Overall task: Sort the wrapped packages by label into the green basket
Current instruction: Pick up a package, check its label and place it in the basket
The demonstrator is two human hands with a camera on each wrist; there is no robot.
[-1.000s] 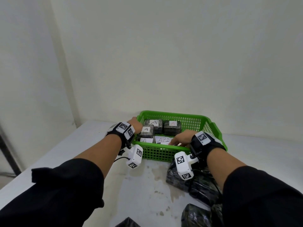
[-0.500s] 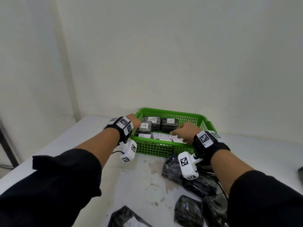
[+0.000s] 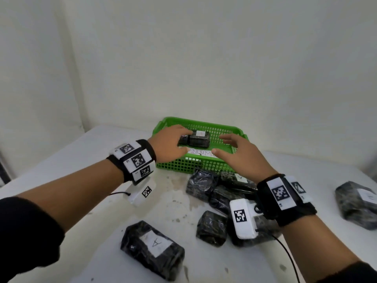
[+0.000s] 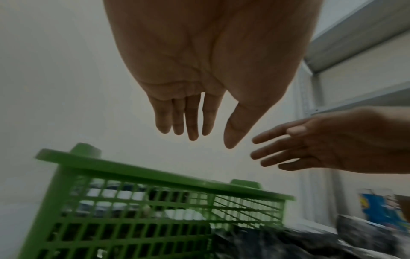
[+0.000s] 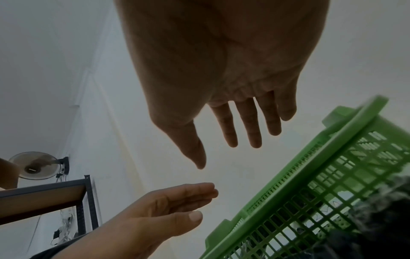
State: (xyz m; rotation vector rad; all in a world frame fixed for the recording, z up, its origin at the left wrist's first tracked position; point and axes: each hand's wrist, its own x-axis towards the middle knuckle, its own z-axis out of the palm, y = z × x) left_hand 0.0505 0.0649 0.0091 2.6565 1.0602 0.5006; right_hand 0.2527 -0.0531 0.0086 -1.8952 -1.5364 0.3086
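I have black sleeves pushed up on both arms. My left hand (image 3: 167, 144) and right hand (image 3: 240, 158) are bare. Each wrist has a black band (image 3: 289, 209) with white tags on it. The tags have black square patterns. A white box (image 3: 243, 217) with the same kind of pattern hangs under each wrist, and a thin black wire (image 3: 285, 250) comes out of it.

Far-right package (image 3: 359, 203) label illegible

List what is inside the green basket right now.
Inside the green basket: a wrapped package labelled A, another beside it, and a white "ABNORMAL" card. The left hand covers the basket's left part.
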